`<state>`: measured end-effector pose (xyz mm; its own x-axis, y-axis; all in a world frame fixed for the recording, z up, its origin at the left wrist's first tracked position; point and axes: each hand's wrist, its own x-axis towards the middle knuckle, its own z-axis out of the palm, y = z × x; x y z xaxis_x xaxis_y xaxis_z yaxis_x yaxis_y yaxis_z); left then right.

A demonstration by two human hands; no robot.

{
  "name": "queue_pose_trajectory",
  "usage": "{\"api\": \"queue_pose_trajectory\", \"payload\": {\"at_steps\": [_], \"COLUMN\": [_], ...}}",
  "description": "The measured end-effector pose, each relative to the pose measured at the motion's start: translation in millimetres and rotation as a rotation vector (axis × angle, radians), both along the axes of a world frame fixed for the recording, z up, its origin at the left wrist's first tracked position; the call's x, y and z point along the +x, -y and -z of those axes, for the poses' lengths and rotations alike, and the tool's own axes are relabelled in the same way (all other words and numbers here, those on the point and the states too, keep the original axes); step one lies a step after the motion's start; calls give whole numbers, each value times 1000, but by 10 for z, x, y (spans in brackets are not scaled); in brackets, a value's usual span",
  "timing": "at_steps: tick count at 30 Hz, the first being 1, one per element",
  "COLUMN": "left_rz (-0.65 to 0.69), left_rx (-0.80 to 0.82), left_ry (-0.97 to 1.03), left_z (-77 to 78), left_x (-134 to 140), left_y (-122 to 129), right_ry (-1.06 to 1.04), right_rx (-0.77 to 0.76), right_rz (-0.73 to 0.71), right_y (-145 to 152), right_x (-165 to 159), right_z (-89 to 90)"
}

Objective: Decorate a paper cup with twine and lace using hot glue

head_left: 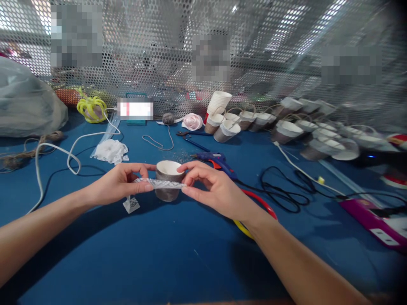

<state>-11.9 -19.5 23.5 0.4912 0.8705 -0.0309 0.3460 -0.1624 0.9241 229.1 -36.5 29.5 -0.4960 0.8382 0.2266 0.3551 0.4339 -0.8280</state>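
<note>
A small brown-wrapped paper cup (pixel 167 183) with a white inside stands on the blue table (pixel 178 254). In front of it a strip of white lace ribbon (pixel 160 183) is stretched level between my two hands. My left hand (pixel 122 183) pinches the strip's left end, and its loose tail (pixel 131 204) hangs down to the table. My right hand (pixel 211 188) pinches the right end, close against the cup's rim.
A blue glue gun (pixel 216 161) lies behind my right hand, with black cables (pixel 286 192) to its right. Several finished cups (pixel 286 127) line the back right. White cord (pixel 57 152), lace scraps (pixel 111 151), scissors (pixel 254 207) and a purple power strip (pixel 378 222) lie around.
</note>
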Motion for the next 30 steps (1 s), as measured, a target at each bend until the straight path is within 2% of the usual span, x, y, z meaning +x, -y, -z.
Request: {"api": "queue_pose_trajectory", "payload": {"at_steps": [13, 22, 30], "left_rz": [40, 44, 32], "left_rx": [13, 14, 84], "left_ry": [31, 68, 69], "left_z": [-5, 16, 50], "left_x": [-16, -2, 15], "left_y": [-36, -63, -78], "right_ry": [39, 99, 182], "right_rx": [61, 112, 198], "right_rz": [151, 183, 194], "right_y": [20, 52, 69], "right_x": [-113, -110, -123], "right_z": [-32, -29, -21]}}
